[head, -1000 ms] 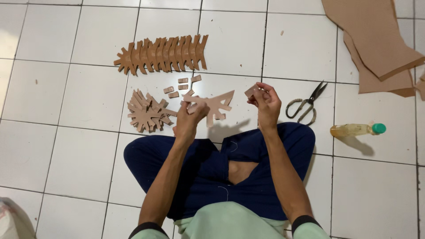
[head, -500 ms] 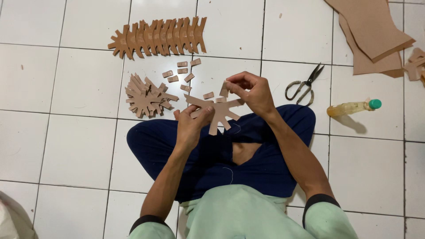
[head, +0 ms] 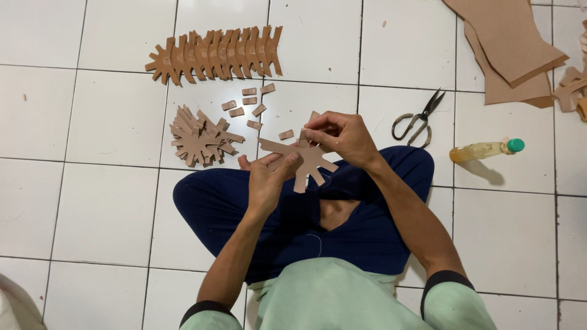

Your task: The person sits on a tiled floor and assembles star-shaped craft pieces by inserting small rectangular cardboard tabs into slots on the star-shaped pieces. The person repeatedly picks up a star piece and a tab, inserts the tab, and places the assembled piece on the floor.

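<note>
Holding a branched cardboard cutout (head: 304,160) over the lap, left hand (head: 267,181) grips it from below w/ thumb and fingers closed on it. Right hand (head: 342,135) pinches a small tab (head: 306,135) at the cutout's top, fingertips shut on it. Loose tabs (head: 247,104) on the tiles just beyond; pile of cutouts (head: 200,137) to the left, row of cutouts (head: 215,54) further up. Scissors (head: 417,119) and glue bottle (head: 486,149) off right.
</note>
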Demonstrator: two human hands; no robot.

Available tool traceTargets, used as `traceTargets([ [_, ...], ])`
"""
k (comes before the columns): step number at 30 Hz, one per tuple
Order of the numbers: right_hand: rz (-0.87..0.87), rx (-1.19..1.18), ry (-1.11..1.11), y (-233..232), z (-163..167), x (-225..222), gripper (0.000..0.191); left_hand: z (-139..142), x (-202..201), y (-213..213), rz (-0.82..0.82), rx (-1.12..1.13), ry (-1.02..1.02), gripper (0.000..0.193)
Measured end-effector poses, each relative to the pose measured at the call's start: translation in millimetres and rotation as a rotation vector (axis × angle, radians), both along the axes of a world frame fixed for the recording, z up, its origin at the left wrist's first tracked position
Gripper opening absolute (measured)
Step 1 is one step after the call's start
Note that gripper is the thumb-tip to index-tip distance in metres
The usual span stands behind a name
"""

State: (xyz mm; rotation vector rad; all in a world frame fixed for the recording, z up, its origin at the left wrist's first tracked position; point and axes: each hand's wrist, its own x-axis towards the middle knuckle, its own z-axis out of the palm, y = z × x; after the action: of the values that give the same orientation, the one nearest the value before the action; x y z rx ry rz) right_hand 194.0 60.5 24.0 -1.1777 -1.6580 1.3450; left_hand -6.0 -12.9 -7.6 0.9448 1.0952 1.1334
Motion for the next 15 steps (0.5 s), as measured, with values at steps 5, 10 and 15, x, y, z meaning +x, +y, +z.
traceTargets([
  [5, 0.017, 0.045, -0.026, 0.5, -6.0, 1.6, 0.022, 3.0, 0.9, -0.9, -0.001, -0.022, 0.076, 0.064],
  [10, 0.020, 0.021, -0.045, 1.4, -7.6, 1.0, 0.023, 1.9, 1.0, -1.4, 0.010, -0.015, 0.109, 0.066],
  [15, 0.013, 0.009, -0.051, 1.2, -8.2, 0.6, 0.022, 1.0, 0.8, -1.1, 0.028, -0.020, 0.123, 0.070],
])
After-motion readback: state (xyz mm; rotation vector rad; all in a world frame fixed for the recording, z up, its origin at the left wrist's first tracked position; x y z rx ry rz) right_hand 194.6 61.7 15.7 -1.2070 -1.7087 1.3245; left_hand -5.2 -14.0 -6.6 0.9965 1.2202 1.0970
